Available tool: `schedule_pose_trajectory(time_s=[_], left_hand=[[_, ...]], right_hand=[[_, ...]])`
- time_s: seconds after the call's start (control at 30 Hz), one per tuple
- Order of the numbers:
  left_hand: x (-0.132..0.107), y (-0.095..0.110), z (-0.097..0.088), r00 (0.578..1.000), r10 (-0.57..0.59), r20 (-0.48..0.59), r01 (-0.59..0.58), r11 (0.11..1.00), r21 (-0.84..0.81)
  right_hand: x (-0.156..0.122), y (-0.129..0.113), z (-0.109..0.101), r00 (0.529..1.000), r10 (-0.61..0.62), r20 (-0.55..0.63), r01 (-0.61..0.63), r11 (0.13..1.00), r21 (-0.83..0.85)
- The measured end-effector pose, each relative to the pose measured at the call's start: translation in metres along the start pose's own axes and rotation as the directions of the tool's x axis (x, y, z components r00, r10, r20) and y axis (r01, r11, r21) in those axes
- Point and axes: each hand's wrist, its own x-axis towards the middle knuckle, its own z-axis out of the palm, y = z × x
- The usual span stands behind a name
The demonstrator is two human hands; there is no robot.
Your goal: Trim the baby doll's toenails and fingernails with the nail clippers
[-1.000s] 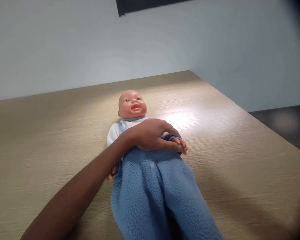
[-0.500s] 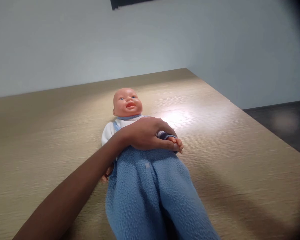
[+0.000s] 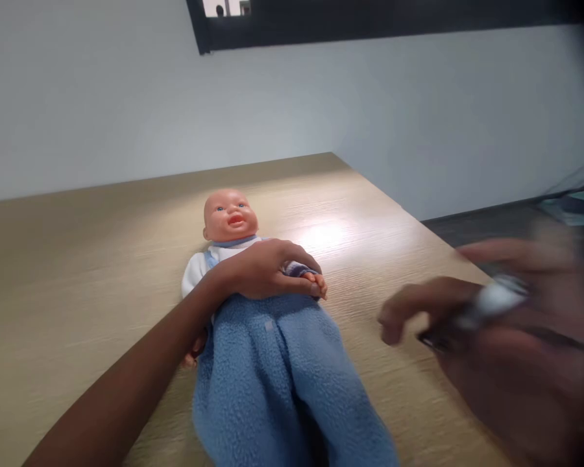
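A baby doll [image 3: 230,217] lies on its back on the wooden table [image 3: 68,259], dressed in a white top and fluffy blue trousers [image 3: 277,376]. My left hand [image 3: 263,269] lies across the doll's chest, its fingers closed around the doll's arm and small hand at the right side. My right hand [image 3: 477,324] is close to the camera at the right, blurred, and holds a small white and dark object [image 3: 486,301] that I cannot identify. It is apart from the doll.
A pale wall stands behind the table, with a dark window frame [image 3: 370,23] at the top. The table's right edge runs diagonally; beyond it lies dark floor [image 3: 472,224]. Something teal shows at the far right edge [image 3: 581,194].
My right hand has come into view at the right holding a small object. The view has shifted, so the doll sits further left. My left hand keeps its hold on the doll.
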Motion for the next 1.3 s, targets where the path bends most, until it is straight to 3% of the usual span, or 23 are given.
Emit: schedule_pose_trajectory(time_s=[0.03,0.07,0.17,0.27,0.43,0.57,0.73,0.87,0.97,1.13,1.3], left_hand=[[0.0,0.0,0.0,1.0,0.013,-0.008,-0.013,1.0,-0.001],[0.0,0.0,0.001,0.999,0.027,-0.017,-0.027,1.0,0.005],[-0.001,0.002,0.002,0.998,0.061,-0.034,-0.058,0.996,0.068],[-0.001,0.005,0.003,0.998,0.055,-0.033,-0.052,0.994,0.095],[-0.001,0.005,0.003,0.997,0.071,-0.004,-0.071,0.997,0.023],[-0.001,0.004,0.002,0.996,0.094,0.0,-0.094,0.996,0.014],[-0.001,0.002,0.003,0.998,0.07,-0.001,-0.07,0.998,0.003],[-0.002,0.0,0.004,0.999,0.041,-0.021,-0.04,0.999,0.033],[-0.002,0.001,0.004,0.999,0.013,-0.03,-0.012,0.999,0.049],[-0.002,0.004,0.003,1.0,0.003,-0.011,-0.003,0.998,0.059],[-0.002,0.003,0.004,1.0,0.0,-0.016,0.001,0.998,0.068]], right_hand=[[0.006,0.006,0.002,0.997,0.075,-0.017,-0.071,0.986,0.154],[0.01,0.013,0.005,0.988,0.152,0.043,-0.158,0.956,0.248],[0.016,0.035,0.012,0.923,0.315,0.222,-0.378,0.852,0.362],[0.015,0.051,0.017,0.886,0.396,0.241,-0.462,0.805,0.373],[0.024,0.053,0.014,0.876,0.452,0.165,-0.48,0.851,0.216],[0.039,0.051,0.012,0.924,0.381,-0.019,-0.378,0.921,0.092],[0.03,0.048,0.025,0.953,0.114,-0.28,-0.126,0.992,-0.025],[0.013,0.045,0.036,0.959,-0.153,-0.238,0.113,0.978,-0.174],[0.008,0.045,0.039,0.949,-0.259,-0.178,0.219,0.951,-0.218],[0.007,0.046,0.042,0.942,-0.31,-0.126,0.275,0.932,-0.235],[0.005,0.044,0.043,0.956,-0.284,-0.072,0.261,0.938,-0.23]])
